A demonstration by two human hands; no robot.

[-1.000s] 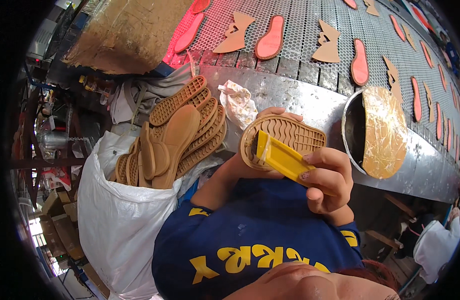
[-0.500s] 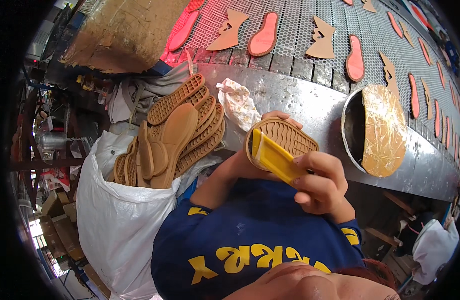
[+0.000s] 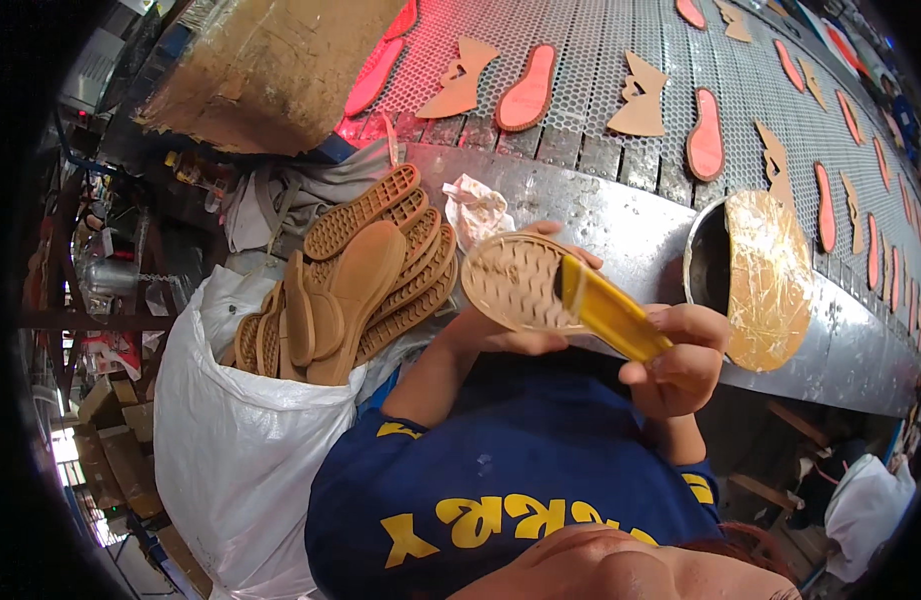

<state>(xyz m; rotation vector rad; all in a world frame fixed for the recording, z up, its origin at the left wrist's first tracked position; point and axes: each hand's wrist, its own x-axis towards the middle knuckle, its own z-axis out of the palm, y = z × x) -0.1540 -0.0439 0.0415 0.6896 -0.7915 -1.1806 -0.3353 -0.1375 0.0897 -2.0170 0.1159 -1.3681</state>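
My left hand [image 3: 521, 338] grips a tan shoe sole [image 3: 516, 285] by its edges, ribbed wavy side up, above my lap at the metal table's edge. Some fingers show past the far rim. My right hand [image 3: 686, 360] is closed around the yellow handle of a flat brush [image 3: 621, 312]. Its dark bristle end lies over the right part of the sole and hides that part. Pale, shiny patches show on the ribbed face.
At the left, a white sack [image 3: 251, 460] holds several tan soles [image 3: 366, 270]. A crumpled, stained cloth [image 3: 478, 208] lies on the metal ledge [image 3: 601, 200]. To the right stands a round pot with a tan, coated cover [image 3: 771, 285]. Beyond, a mesh conveyor [image 3: 601, 50] carries pink insoles [image 3: 528, 88] and tan cut pieces [image 3: 641, 97].
The brush has moved right, from the sole's left end toward its right end. The sole has shifted left and turned, and its ribbed face looks paler. Both hands keep their holds.
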